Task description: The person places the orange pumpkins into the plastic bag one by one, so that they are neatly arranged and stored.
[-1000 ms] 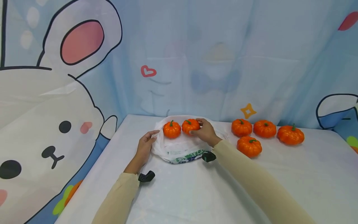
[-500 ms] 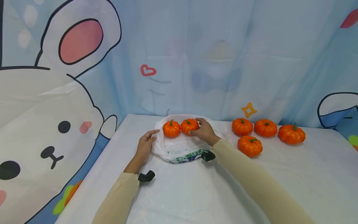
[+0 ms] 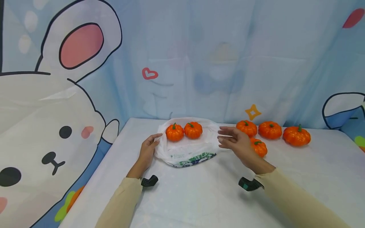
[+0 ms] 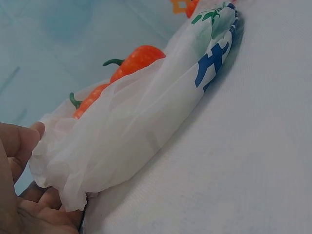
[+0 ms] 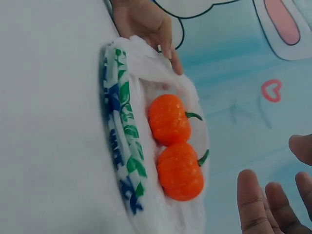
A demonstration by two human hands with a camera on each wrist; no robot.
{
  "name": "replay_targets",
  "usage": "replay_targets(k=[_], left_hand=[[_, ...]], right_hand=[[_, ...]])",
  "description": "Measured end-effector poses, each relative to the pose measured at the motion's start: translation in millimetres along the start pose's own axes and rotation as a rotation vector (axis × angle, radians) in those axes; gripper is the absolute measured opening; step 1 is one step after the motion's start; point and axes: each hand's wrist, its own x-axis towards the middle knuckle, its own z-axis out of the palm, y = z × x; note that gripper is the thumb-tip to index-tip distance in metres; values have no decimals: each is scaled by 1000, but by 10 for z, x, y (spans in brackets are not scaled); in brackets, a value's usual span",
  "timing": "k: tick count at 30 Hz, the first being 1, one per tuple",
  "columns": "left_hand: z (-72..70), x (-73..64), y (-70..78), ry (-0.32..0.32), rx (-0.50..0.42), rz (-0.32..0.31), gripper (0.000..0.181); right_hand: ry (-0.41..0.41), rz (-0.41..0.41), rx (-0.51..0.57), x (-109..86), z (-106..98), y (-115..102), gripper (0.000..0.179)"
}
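Note:
A white plastic bag (image 3: pixel 182 148) with green and blue print lies spread on the table, its mouth facing up. Two small orange pumpkins with green stems, a left one (image 3: pixel 175 132) and a right one (image 3: pixel 193 130), sit side by side in it. My left hand (image 3: pixel 146 152) pinches the bag's left edge; in the left wrist view the thin plastic (image 4: pixel 73 180) bunches between thumb and fingers. My right hand (image 3: pixel 239 145) hovers to the right of the bag, holding nothing, fingers extended. It partly hides the nearest loose pumpkin (image 3: pixel 260 148).
Three more orange pumpkins stand in a row at the back right: a left one (image 3: pixel 246 127), a middle one (image 3: pixel 270 130) and a larger right one (image 3: pixel 296 136). A cartoon-printed curtain (image 3: pixel 176 95) hangs right behind the white-covered table (image 3: pixel 182 196).
The right hand has let go of the right pumpkin in the bag and moved right, toward the loose pumpkins. The left hand has stayed at the bag's edge.

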Motion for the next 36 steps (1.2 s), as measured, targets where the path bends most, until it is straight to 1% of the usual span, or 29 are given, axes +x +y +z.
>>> replay_targets(k=[3,6,9,10,12,15,19,20,21,22,23,24,26,28,30,33,36], left_hand=[[-10,-2,-7,0,3,-3,33],[-33,3,-15,3,-1,-11,32],[-56,12,-20,2,-3,-18,32],[-61,14,-20,1,-5,-21,32],[-67,18,-23,-3,-6,-23,32],[-68,19,-28,-3,-3,-31,32],[-80,15,-39,3,-12,-35,33],[-81,15,-44,4,-17,-35,33],[-83,15,-49,5,-20,-36,32],[-80,13,-50,6,-24,-38,32],[-74,8,-48,8,-30,-40,32],[-69,10,-52,6,-30,-39,32],[-55,11,-50,3,-31,-34,32],[-42,12,-43,-1,-33,-29,32],[-34,18,-40,-4,-29,-25,32],[-24,28,-37,-10,-28,-28,32],[-16,31,-37,-14,-26,-32,32]], right_hand=[[28,-79,2,-275,-158,0,39],[43,-142,19,-478,-280,-4,25],[70,-151,-5,-597,-374,-6,18],[92,-151,-44,-625,-402,-8,18],[153,-151,-143,-660,-460,-7,19],[271,-163,-279,-666,-552,12,25],[437,-198,-368,-585,-676,126,28],[469,-191,-393,-565,-706,160,30],[485,-167,-423,-547,-737,198,33],[482,-134,-456,-534,-765,228,38],[460,-87,-490,-526,-791,254,48],[420,-33,-509,-519,-818,276,58],[301,80,-548,-505,-869,321,77],[185,167,-553,-489,-908,370,91],[119,224,-545,-470,-936,424,99],[87,278,-539,-460,-965,493,103],[96,294,-553,-465,-984,541,101]])
